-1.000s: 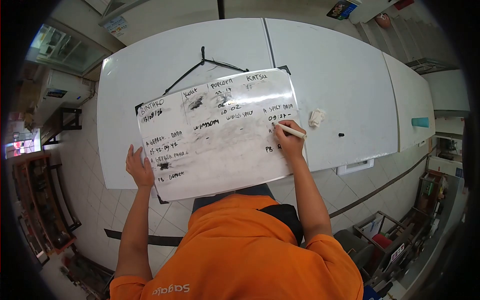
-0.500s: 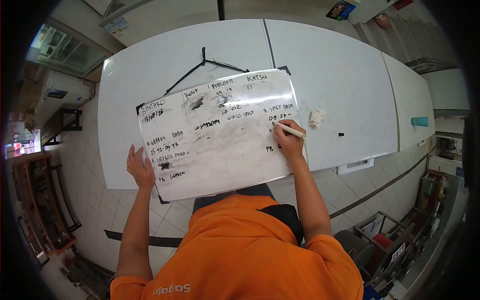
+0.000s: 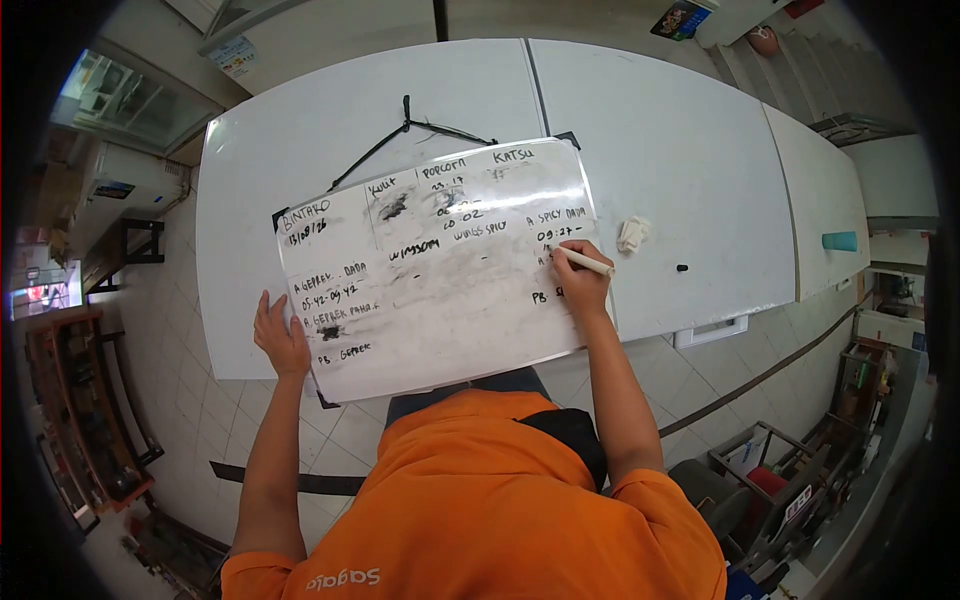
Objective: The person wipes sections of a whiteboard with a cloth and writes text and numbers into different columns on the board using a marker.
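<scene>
A small whiteboard (image 3: pixel 450 330) with black handwriting lies tilted on the white table, its near edge by my body. My right hand (image 3: pixel 587 287) is closed around a white marker (image 3: pixel 598 266), with the tip on the board just under "09:27". Some letters there are hidden behind the fingers. At the board's left edge rests my left hand (image 3: pixel 281 337), fingers apart, thumb against the frame. A black cord (image 3: pixel 408 124) is tied to the board's far edge. Right of the board lie a crumpled white tissue (image 3: pixel 633 236) and a small black marker cap (image 3: pixel 682 268).
The white table (image 3: pixel 660 130) stretches beyond the board, with a dark seam (image 3: pixel 536 85) across it. A teal cup (image 3: pixel 840 243) lies at the far right. Stairs (image 3: pixel 800 80) stand at the back right, and a wooden shelf (image 3: pixel 95 410) is on the left.
My right hand and the marker have shifted slightly to the right, and a fresh dark mark shows beneath "09:27". My left hand has stayed in place.
</scene>
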### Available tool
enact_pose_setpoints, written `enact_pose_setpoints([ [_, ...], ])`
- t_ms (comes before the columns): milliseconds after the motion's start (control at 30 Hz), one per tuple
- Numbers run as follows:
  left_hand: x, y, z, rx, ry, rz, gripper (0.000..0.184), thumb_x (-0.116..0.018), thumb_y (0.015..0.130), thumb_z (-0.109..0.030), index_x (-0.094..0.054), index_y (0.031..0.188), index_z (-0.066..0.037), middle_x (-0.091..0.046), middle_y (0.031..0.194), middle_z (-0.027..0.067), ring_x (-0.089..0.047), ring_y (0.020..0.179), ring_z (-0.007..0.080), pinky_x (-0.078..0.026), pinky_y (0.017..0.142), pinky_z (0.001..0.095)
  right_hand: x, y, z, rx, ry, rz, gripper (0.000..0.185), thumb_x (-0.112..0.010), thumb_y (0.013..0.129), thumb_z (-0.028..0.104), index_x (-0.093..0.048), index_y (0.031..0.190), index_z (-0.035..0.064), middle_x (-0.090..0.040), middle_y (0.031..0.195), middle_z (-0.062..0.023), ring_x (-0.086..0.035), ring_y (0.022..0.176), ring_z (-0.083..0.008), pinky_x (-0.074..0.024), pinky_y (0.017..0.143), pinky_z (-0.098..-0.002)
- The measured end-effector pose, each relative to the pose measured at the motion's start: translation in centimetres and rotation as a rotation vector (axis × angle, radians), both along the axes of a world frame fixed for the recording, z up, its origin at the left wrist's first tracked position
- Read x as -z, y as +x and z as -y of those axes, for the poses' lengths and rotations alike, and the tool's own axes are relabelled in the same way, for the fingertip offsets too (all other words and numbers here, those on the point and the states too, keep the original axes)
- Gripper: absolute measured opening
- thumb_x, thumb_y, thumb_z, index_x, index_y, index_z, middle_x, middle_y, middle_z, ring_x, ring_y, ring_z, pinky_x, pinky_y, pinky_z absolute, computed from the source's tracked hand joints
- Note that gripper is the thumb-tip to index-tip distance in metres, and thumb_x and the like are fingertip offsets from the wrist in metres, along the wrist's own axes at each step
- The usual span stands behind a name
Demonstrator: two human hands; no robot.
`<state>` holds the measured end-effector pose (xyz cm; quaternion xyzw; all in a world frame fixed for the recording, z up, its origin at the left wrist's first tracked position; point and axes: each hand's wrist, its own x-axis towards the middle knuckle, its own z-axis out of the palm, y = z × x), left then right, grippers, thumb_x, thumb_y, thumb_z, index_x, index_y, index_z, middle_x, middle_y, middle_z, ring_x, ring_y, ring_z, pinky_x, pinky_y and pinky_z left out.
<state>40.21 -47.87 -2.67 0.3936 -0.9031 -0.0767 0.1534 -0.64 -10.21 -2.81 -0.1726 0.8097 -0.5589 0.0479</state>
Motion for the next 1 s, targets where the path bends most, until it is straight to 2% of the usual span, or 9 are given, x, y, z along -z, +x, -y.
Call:
enact_pose_setpoints([
  [367,-0.4,-0.2,-0.1,0.007,0.013,-0.004,0.048,-0.057,0.100,-0.018,-0.058,0.147,-0.008,-0.041,0.168,0.0188,-0.038,0.151,0.0402,-0.022,0.121,0.0610,-0.9,-0.1,-0.4,-0.020,0.094,-0.055,0.012,-0.079,0.088,0.009,-0.075,0.090,-0.0015,-0.074,0.073,-0.0069,-0.065,0.062,-0.0102,-0.0526,0.060,-0.0278],
  [467,-0.2,-0.1,0.0,0.012,0.009,-0.007,0.049,-0.058,0.099,-0.019,-0.057,0.148,-0.009,-0.041,0.168,0.0163,-0.037,0.152,0.0383,-0.021,0.123,0.0598,-0.7,0.1,0.1,0.098,-0.050,0.018,0.012,-0.079,0.088,0.010,-0.075,0.090,-0.0014,-0.074,0.073,-0.0071,-0.065,0.063,-0.0109,-0.0521,0.061,-0.0282],
  [667,-0.2,-0.1,0.0,0.009,0.015,-0.010,0.049,-0.058,0.099,-0.019,-0.058,0.147,-0.009,-0.041,0.168,0.0164,-0.037,0.152,0.0385,-0.021,0.123,0.0599,-1.7,0.0,-0.1,0.090,0.099,-0.047,0.011,-0.077,0.088,0.009,-0.075,0.090,-0.0018,-0.074,0.073,-0.0074,-0.065,0.064,-0.0114,-0.0531,0.062,-0.0277],
  [767,0.0,-0.1,0.0,0.008,-0.005,-0.010,0.049,-0.058,0.099,-0.020,-0.058,0.147,-0.009,-0.041,0.167,0.0165,-0.037,0.152,0.0387,-0.022,0.122,0.0601,-1.3,-0.2,0.0,0.167,0.016,-0.047,0.011,-0.077,0.088,0.008,-0.075,0.089,-0.0020,-0.073,0.072,-0.0071,-0.065,0.062,-0.0112,-0.0532,0.061,-0.0276],
  [1000,-0.1,0.0,0.1,0.008,-0.001,-0.006,0.050,-0.058,0.098,-0.018,-0.059,0.147,-0.009,-0.042,0.167,0.0166,-0.039,0.151,0.0385,-0.023,0.122,0.0597,-1.4,-0.3,-0.2,0.171,0.061,-0.084,0.012,-0.078,0.089,0.009,-0.074,0.087,-0.0018,-0.072,0.070,-0.0062,-0.064,0.060,-0.0108,-0.0527,0.060,-0.0280],
])
